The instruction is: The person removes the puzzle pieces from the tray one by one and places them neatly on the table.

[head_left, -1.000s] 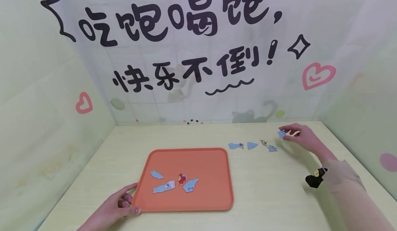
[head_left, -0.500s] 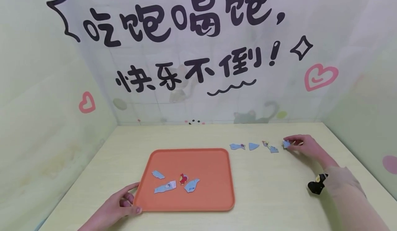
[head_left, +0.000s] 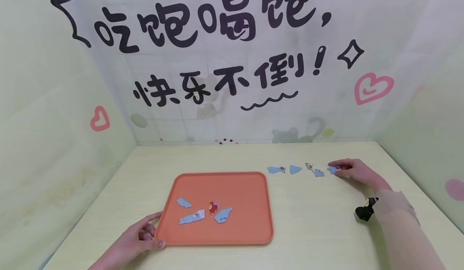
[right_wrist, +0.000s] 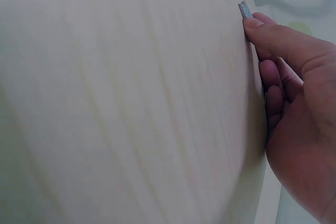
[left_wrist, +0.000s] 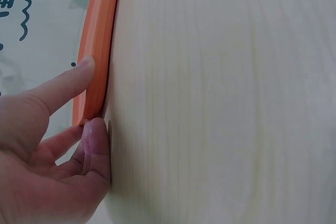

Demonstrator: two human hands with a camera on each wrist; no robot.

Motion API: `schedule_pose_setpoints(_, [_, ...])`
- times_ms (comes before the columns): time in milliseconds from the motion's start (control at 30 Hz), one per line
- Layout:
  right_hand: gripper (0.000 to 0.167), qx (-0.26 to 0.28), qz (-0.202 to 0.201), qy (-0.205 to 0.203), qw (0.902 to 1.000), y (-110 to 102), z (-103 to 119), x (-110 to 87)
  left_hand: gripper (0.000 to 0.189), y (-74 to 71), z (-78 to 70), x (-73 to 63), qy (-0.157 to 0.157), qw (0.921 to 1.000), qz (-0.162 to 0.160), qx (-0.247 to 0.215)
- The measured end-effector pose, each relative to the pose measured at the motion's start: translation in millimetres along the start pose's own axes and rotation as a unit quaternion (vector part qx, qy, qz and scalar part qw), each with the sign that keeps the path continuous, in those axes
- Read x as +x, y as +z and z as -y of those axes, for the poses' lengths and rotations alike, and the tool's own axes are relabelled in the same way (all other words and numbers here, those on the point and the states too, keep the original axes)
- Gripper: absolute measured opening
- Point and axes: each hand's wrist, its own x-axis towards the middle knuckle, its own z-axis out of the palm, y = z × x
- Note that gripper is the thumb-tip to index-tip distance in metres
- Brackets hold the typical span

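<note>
My right hand (head_left: 357, 170) is low over the table's far right part, pinching a small light-blue puzzle piece (head_left: 331, 169) between thumb and fingers. In the right wrist view this piece (right_wrist: 245, 9) pokes out past the thumb, close to the tabletop. To its left lie a two-part piece with a printed figure (head_left: 317, 172), a blue triangular piece (head_left: 295, 169) and a long blue piece (head_left: 276, 169). My left hand (head_left: 132, 239) grips the near left corner of an orange tray (head_left: 250, 205). Its thumb and fingers sit on either side of that corner in the left wrist view.
On the tray rest a blue piece (head_left: 183, 202), a long blue strip (head_left: 192, 217), a red piece (head_left: 213, 208) and a curved blue piece (head_left: 222, 215). A printed backdrop (head_left: 224, 60) closes off the table's back. Black wrist gear (head_left: 365, 210) hangs by the right sleeve.
My right hand has come down with the blue puzzle piece from above the table to the end of the row. The left hand has stayed at the tray's corner.
</note>
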Motion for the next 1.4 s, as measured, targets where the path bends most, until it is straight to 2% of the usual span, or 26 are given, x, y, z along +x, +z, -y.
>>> schedule_pose_setpoints(467, [0.046,0.002,0.006,0.005,1.0,-2.8,3.3,-2.5,0.09,-0.2,-1.1,0.3,-0.005,0.9999,-0.009,0.005])
schedule_pose_setpoints(933, [0.047,-0.005,0.006,0.005,1.0,-3.6,8.1,-2.3,0.091,0.7,-0.4,1.0,-0.009,0.9998,-0.015,-0.013])
schedule_pose_setpoints(1400, [0.051,-0.02,0.001,0.007,0.9998,2.2,3.2,-3.9,0.091,2.5,1.6,-0.8,-0.01,0.9997,-0.017,-0.01])
